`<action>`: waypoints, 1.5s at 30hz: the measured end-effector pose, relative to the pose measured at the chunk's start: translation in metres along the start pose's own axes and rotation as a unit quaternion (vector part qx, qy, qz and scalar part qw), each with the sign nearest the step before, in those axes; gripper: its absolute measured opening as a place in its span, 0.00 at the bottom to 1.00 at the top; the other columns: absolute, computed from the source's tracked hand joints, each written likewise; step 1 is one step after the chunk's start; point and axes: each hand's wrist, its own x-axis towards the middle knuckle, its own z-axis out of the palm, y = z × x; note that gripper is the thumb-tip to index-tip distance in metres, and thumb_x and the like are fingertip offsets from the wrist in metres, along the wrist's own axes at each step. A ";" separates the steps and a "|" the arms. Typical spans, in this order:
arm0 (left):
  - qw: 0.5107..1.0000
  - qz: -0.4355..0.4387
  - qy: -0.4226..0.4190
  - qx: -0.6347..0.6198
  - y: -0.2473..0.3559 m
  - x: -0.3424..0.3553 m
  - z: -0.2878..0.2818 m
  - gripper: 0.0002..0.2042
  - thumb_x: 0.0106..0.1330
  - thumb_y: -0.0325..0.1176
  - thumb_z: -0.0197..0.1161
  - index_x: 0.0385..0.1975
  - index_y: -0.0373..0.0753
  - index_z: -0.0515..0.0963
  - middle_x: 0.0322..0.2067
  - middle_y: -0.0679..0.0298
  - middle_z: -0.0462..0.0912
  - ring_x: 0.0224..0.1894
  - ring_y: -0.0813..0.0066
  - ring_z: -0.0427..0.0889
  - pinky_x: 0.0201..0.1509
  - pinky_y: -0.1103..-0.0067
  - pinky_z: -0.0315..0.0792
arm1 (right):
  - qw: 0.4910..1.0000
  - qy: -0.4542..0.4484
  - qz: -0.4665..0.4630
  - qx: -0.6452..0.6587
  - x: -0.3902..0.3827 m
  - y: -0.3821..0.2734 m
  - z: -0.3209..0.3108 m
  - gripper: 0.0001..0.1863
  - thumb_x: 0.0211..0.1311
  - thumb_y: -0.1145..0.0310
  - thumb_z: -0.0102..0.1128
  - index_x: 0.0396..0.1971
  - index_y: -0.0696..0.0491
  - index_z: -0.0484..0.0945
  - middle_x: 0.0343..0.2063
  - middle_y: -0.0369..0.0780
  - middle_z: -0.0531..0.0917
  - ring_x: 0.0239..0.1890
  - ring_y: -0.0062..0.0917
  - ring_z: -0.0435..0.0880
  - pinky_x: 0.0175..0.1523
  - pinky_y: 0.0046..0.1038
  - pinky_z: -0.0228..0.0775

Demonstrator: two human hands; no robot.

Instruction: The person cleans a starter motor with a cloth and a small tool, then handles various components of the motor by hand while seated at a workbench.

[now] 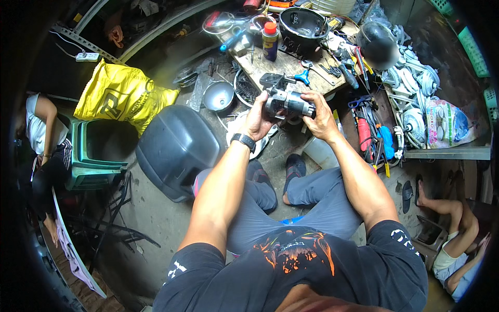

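Observation:
A dark and silver metal assembly [286,104] with a shiny cylinder is held up in front of me at the near edge of the wooden workbench [275,65]. My left hand [254,119] grips its left side, and my right hand [321,117] holds the cylinder's right end, thumb and fingers around it. Just beyond lie a blue three-armed wrench [302,76] and a steel spanner [322,76]. Behind them stand a spray can [270,44] and a black round pan [303,26]. A white cloth [236,130] lies below my left hand.
A black box [176,156], metal bowl [218,96], yellow sack [117,99] and green chairs [86,153] fill the left, beside a seated person [44,125]. Hand tools [364,132] and white coiled parts [410,88] pack the right. Another person's bare legs [452,218] show lower right.

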 end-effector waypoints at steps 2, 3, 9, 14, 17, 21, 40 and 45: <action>0.999 -0.023 -0.015 -0.035 -0.001 0.004 -0.001 0.32 0.72 0.63 0.59 0.63 0.41 0.72 0.57 0.57 0.80 0.58 0.60 0.80 0.67 0.54 0.73 | 1.000 -0.001 -0.017 -0.013 0.002 0.002 -0.005 0.35 0.46 0.83 0.70 0.58 0.51 0.72 0.59 0.48 0.76 0.63 0.47 0.77 0.67 0.39 0.70; 0.998 -0.037 0.033 -0.029 0.000 -0.011 -0.005 0.33 0.71 0.64 0.59 0.63 0.42 0.72 0.57 0.57 0.80 0.58 0.61 0.80 0.66 0.54 0.73 | 1.000 -0.002 -0.007 0.007 -0.008 -0.005 0.007 0.35 0.45 0.84 0.70 0.58 0.51 0.73 0.59 0.48 0.76 0.63 0.47 0.77 0.67 0.40 0.70; 0.992 -0.021 0.122 0.031 0.012 -0.028 0.019 0.38 0.62 0.67 0.68 0.63 0.44 0.72 0.56 0.58 0.80 0.59 0.62 0.79 0.67 0.51 0.71 | 0.995 -0.032 -0.067 -0.072 -0.004 -0.013 0.004 0.38 0.40 0.86 0.71 0.57 0.49 0.74 0.61 0.46 0.75 0.63 0.47 0.76 0.67 0.41 0.72; 0.990 -0.010 0.140 0.008 -0.011 -0.029 0.000 0.28 0.63 0.54 0.75 0.56 0.44 0.78 0.50 0.63 0.84 0.56 0.68 0.80 0.67 0.52 0.68 | 0.998 -0.051 0.005 -0.048 -0.009 -0.018 0.002 0.31 0.51 0.73 0.76 0.57 0.51 0.74 0.55 0.48 0.80 0.53 0.44 0.84 0.58 0.37 0.79; 0.989 0.008 0.147 0.026 -0.023 -0.026 0.001 0.25 0.63 0.51 0.74 0.54 0.45 0.79 0.50 0.67 0.83 0.55 0.72 0.77 0.64 0.57 0.64 | 0.648 -0.177 0.525 0.522 -0.010 0.015 -0.015 0.46 0.67 0.27 0.51 0.62 0.57 0.68 0.43 0.53 0.85 0.27 0.35 0.89 0.35 0.33 0.87; 0.975 0.047 0.210 0.055 -0.038 -0.027 0.014 0.23 0.63 0.48 0.73 0.52 0.43 0.78 0.50 0.68 0.79 0.55 0.75 0.72 0.63 0.61 0.62 | 0.809 -0.124 0.469 0.332 -0.020 0.032 -0.010 0.54 0.62 0.22 0.52 0.71 0.55 0.61 0.56 0.55 0.79 0.49 0.39 0.87 0.50 0.38 0.84; 0.980 0.029 0.187 0.053 -0.033 -0.028 -0.002 0.49 0.60 0.54 0.75 0.74 0.32 0.57 0.62 0.57 0.73 0.60 0.69 0.72 0.57 0.71 0.67 | 0.822 -0.088 0.493 0.270 -0.014 -0.009 -0.002 0.53 0.64 0.19 0.36 0.67 0.55 0.67 0.59 0.51 0.78 0.50 0.40 0.86 0.49 0.43 0.82; 0.985 0.015 0.174 0.006 -0.027 -0.026 -0.002 0.29 0.64 0.53 0.71 0.59 0.43 0.76 0.50 0.65 0.81 0.53 0.71 0.77 0.56 0.68 0.70 | 0.998 -0.057 0.030 -0.015 -0.014 -0.038 -0.006 0.36 0.56 0.63 0.79 0.64 0.46 0.70 0.65 0.50 0.69 0.64 0.47 0.76 0.65 0.42 0.74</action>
